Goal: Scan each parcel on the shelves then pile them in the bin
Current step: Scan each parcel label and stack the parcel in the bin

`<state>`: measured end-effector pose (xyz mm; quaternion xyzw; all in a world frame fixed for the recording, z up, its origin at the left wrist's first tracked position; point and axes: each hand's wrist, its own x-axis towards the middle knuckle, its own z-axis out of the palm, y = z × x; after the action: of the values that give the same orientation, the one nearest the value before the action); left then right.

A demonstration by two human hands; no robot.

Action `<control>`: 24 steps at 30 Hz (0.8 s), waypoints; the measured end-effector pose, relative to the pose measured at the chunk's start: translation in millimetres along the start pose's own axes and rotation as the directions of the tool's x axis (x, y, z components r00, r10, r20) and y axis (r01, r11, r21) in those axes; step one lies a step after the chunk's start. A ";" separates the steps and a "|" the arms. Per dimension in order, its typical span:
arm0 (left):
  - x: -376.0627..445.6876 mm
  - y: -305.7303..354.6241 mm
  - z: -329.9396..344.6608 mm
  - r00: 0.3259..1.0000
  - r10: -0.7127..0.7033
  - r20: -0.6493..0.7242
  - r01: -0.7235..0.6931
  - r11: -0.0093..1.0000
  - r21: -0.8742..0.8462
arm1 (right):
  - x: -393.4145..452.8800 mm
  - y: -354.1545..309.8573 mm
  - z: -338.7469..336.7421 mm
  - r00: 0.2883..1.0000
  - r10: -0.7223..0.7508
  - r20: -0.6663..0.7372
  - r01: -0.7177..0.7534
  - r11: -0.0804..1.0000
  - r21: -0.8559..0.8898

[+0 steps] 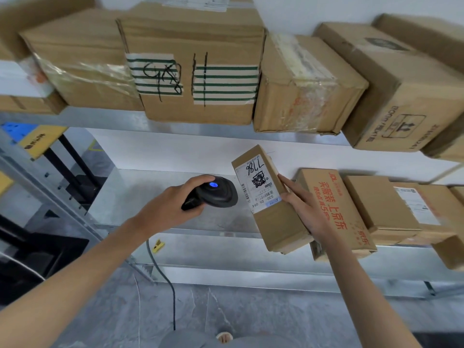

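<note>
Hands are working just in front of the lower shelf (200,237): the left hand (165,207) is curling round a black corded barcode scanner (213,194), while the right hand (308,212) is gripping a small brown cardboard parcel (273,214), fingers wrapped behind it, thumb pressing its edge. Risk — the tilted label may be misreading. Further off, stacked cardboard boxes (195,71) are overhanging the upper shelf; the bin is lying out of view.

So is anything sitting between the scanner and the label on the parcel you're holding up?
Nothing visible. The left hand aims the scanner across open air at the label on the parcel, which the right hand grips by its far edge, clear of the label.
</note>
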<state>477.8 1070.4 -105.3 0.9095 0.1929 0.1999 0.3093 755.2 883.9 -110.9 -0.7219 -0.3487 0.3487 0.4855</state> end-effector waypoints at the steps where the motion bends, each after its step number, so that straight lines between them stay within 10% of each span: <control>1: 0.3 0.1 0.2 1.000 -0.001 0.005 0.001 1.000 0.000 | -0.3 -0.1 0.4 1.000 -0.003 -0.002 0.003 1.000 0.001; 13: 9.4 23.7 18.1 0.990 -0.045 -0.135 0.023 0.986 -0.163 | -17.7 -3.1 0.3 0.998 -0.013 -0.067 0.020 0.995 0.097; 24: 65.5 115.4 113.1 0.966 0.033 -0.258 -0.148 0.886 -0.440 | -84.5 8.7 -66.5 0.882 -0.044 -0.469 0.158 0.966 0.206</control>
<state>614.0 961.8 -97.8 0.7881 0.1339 0.3638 0.4781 769.2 779.9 -86.2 -0.7010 -0.2167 0.1806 0.6550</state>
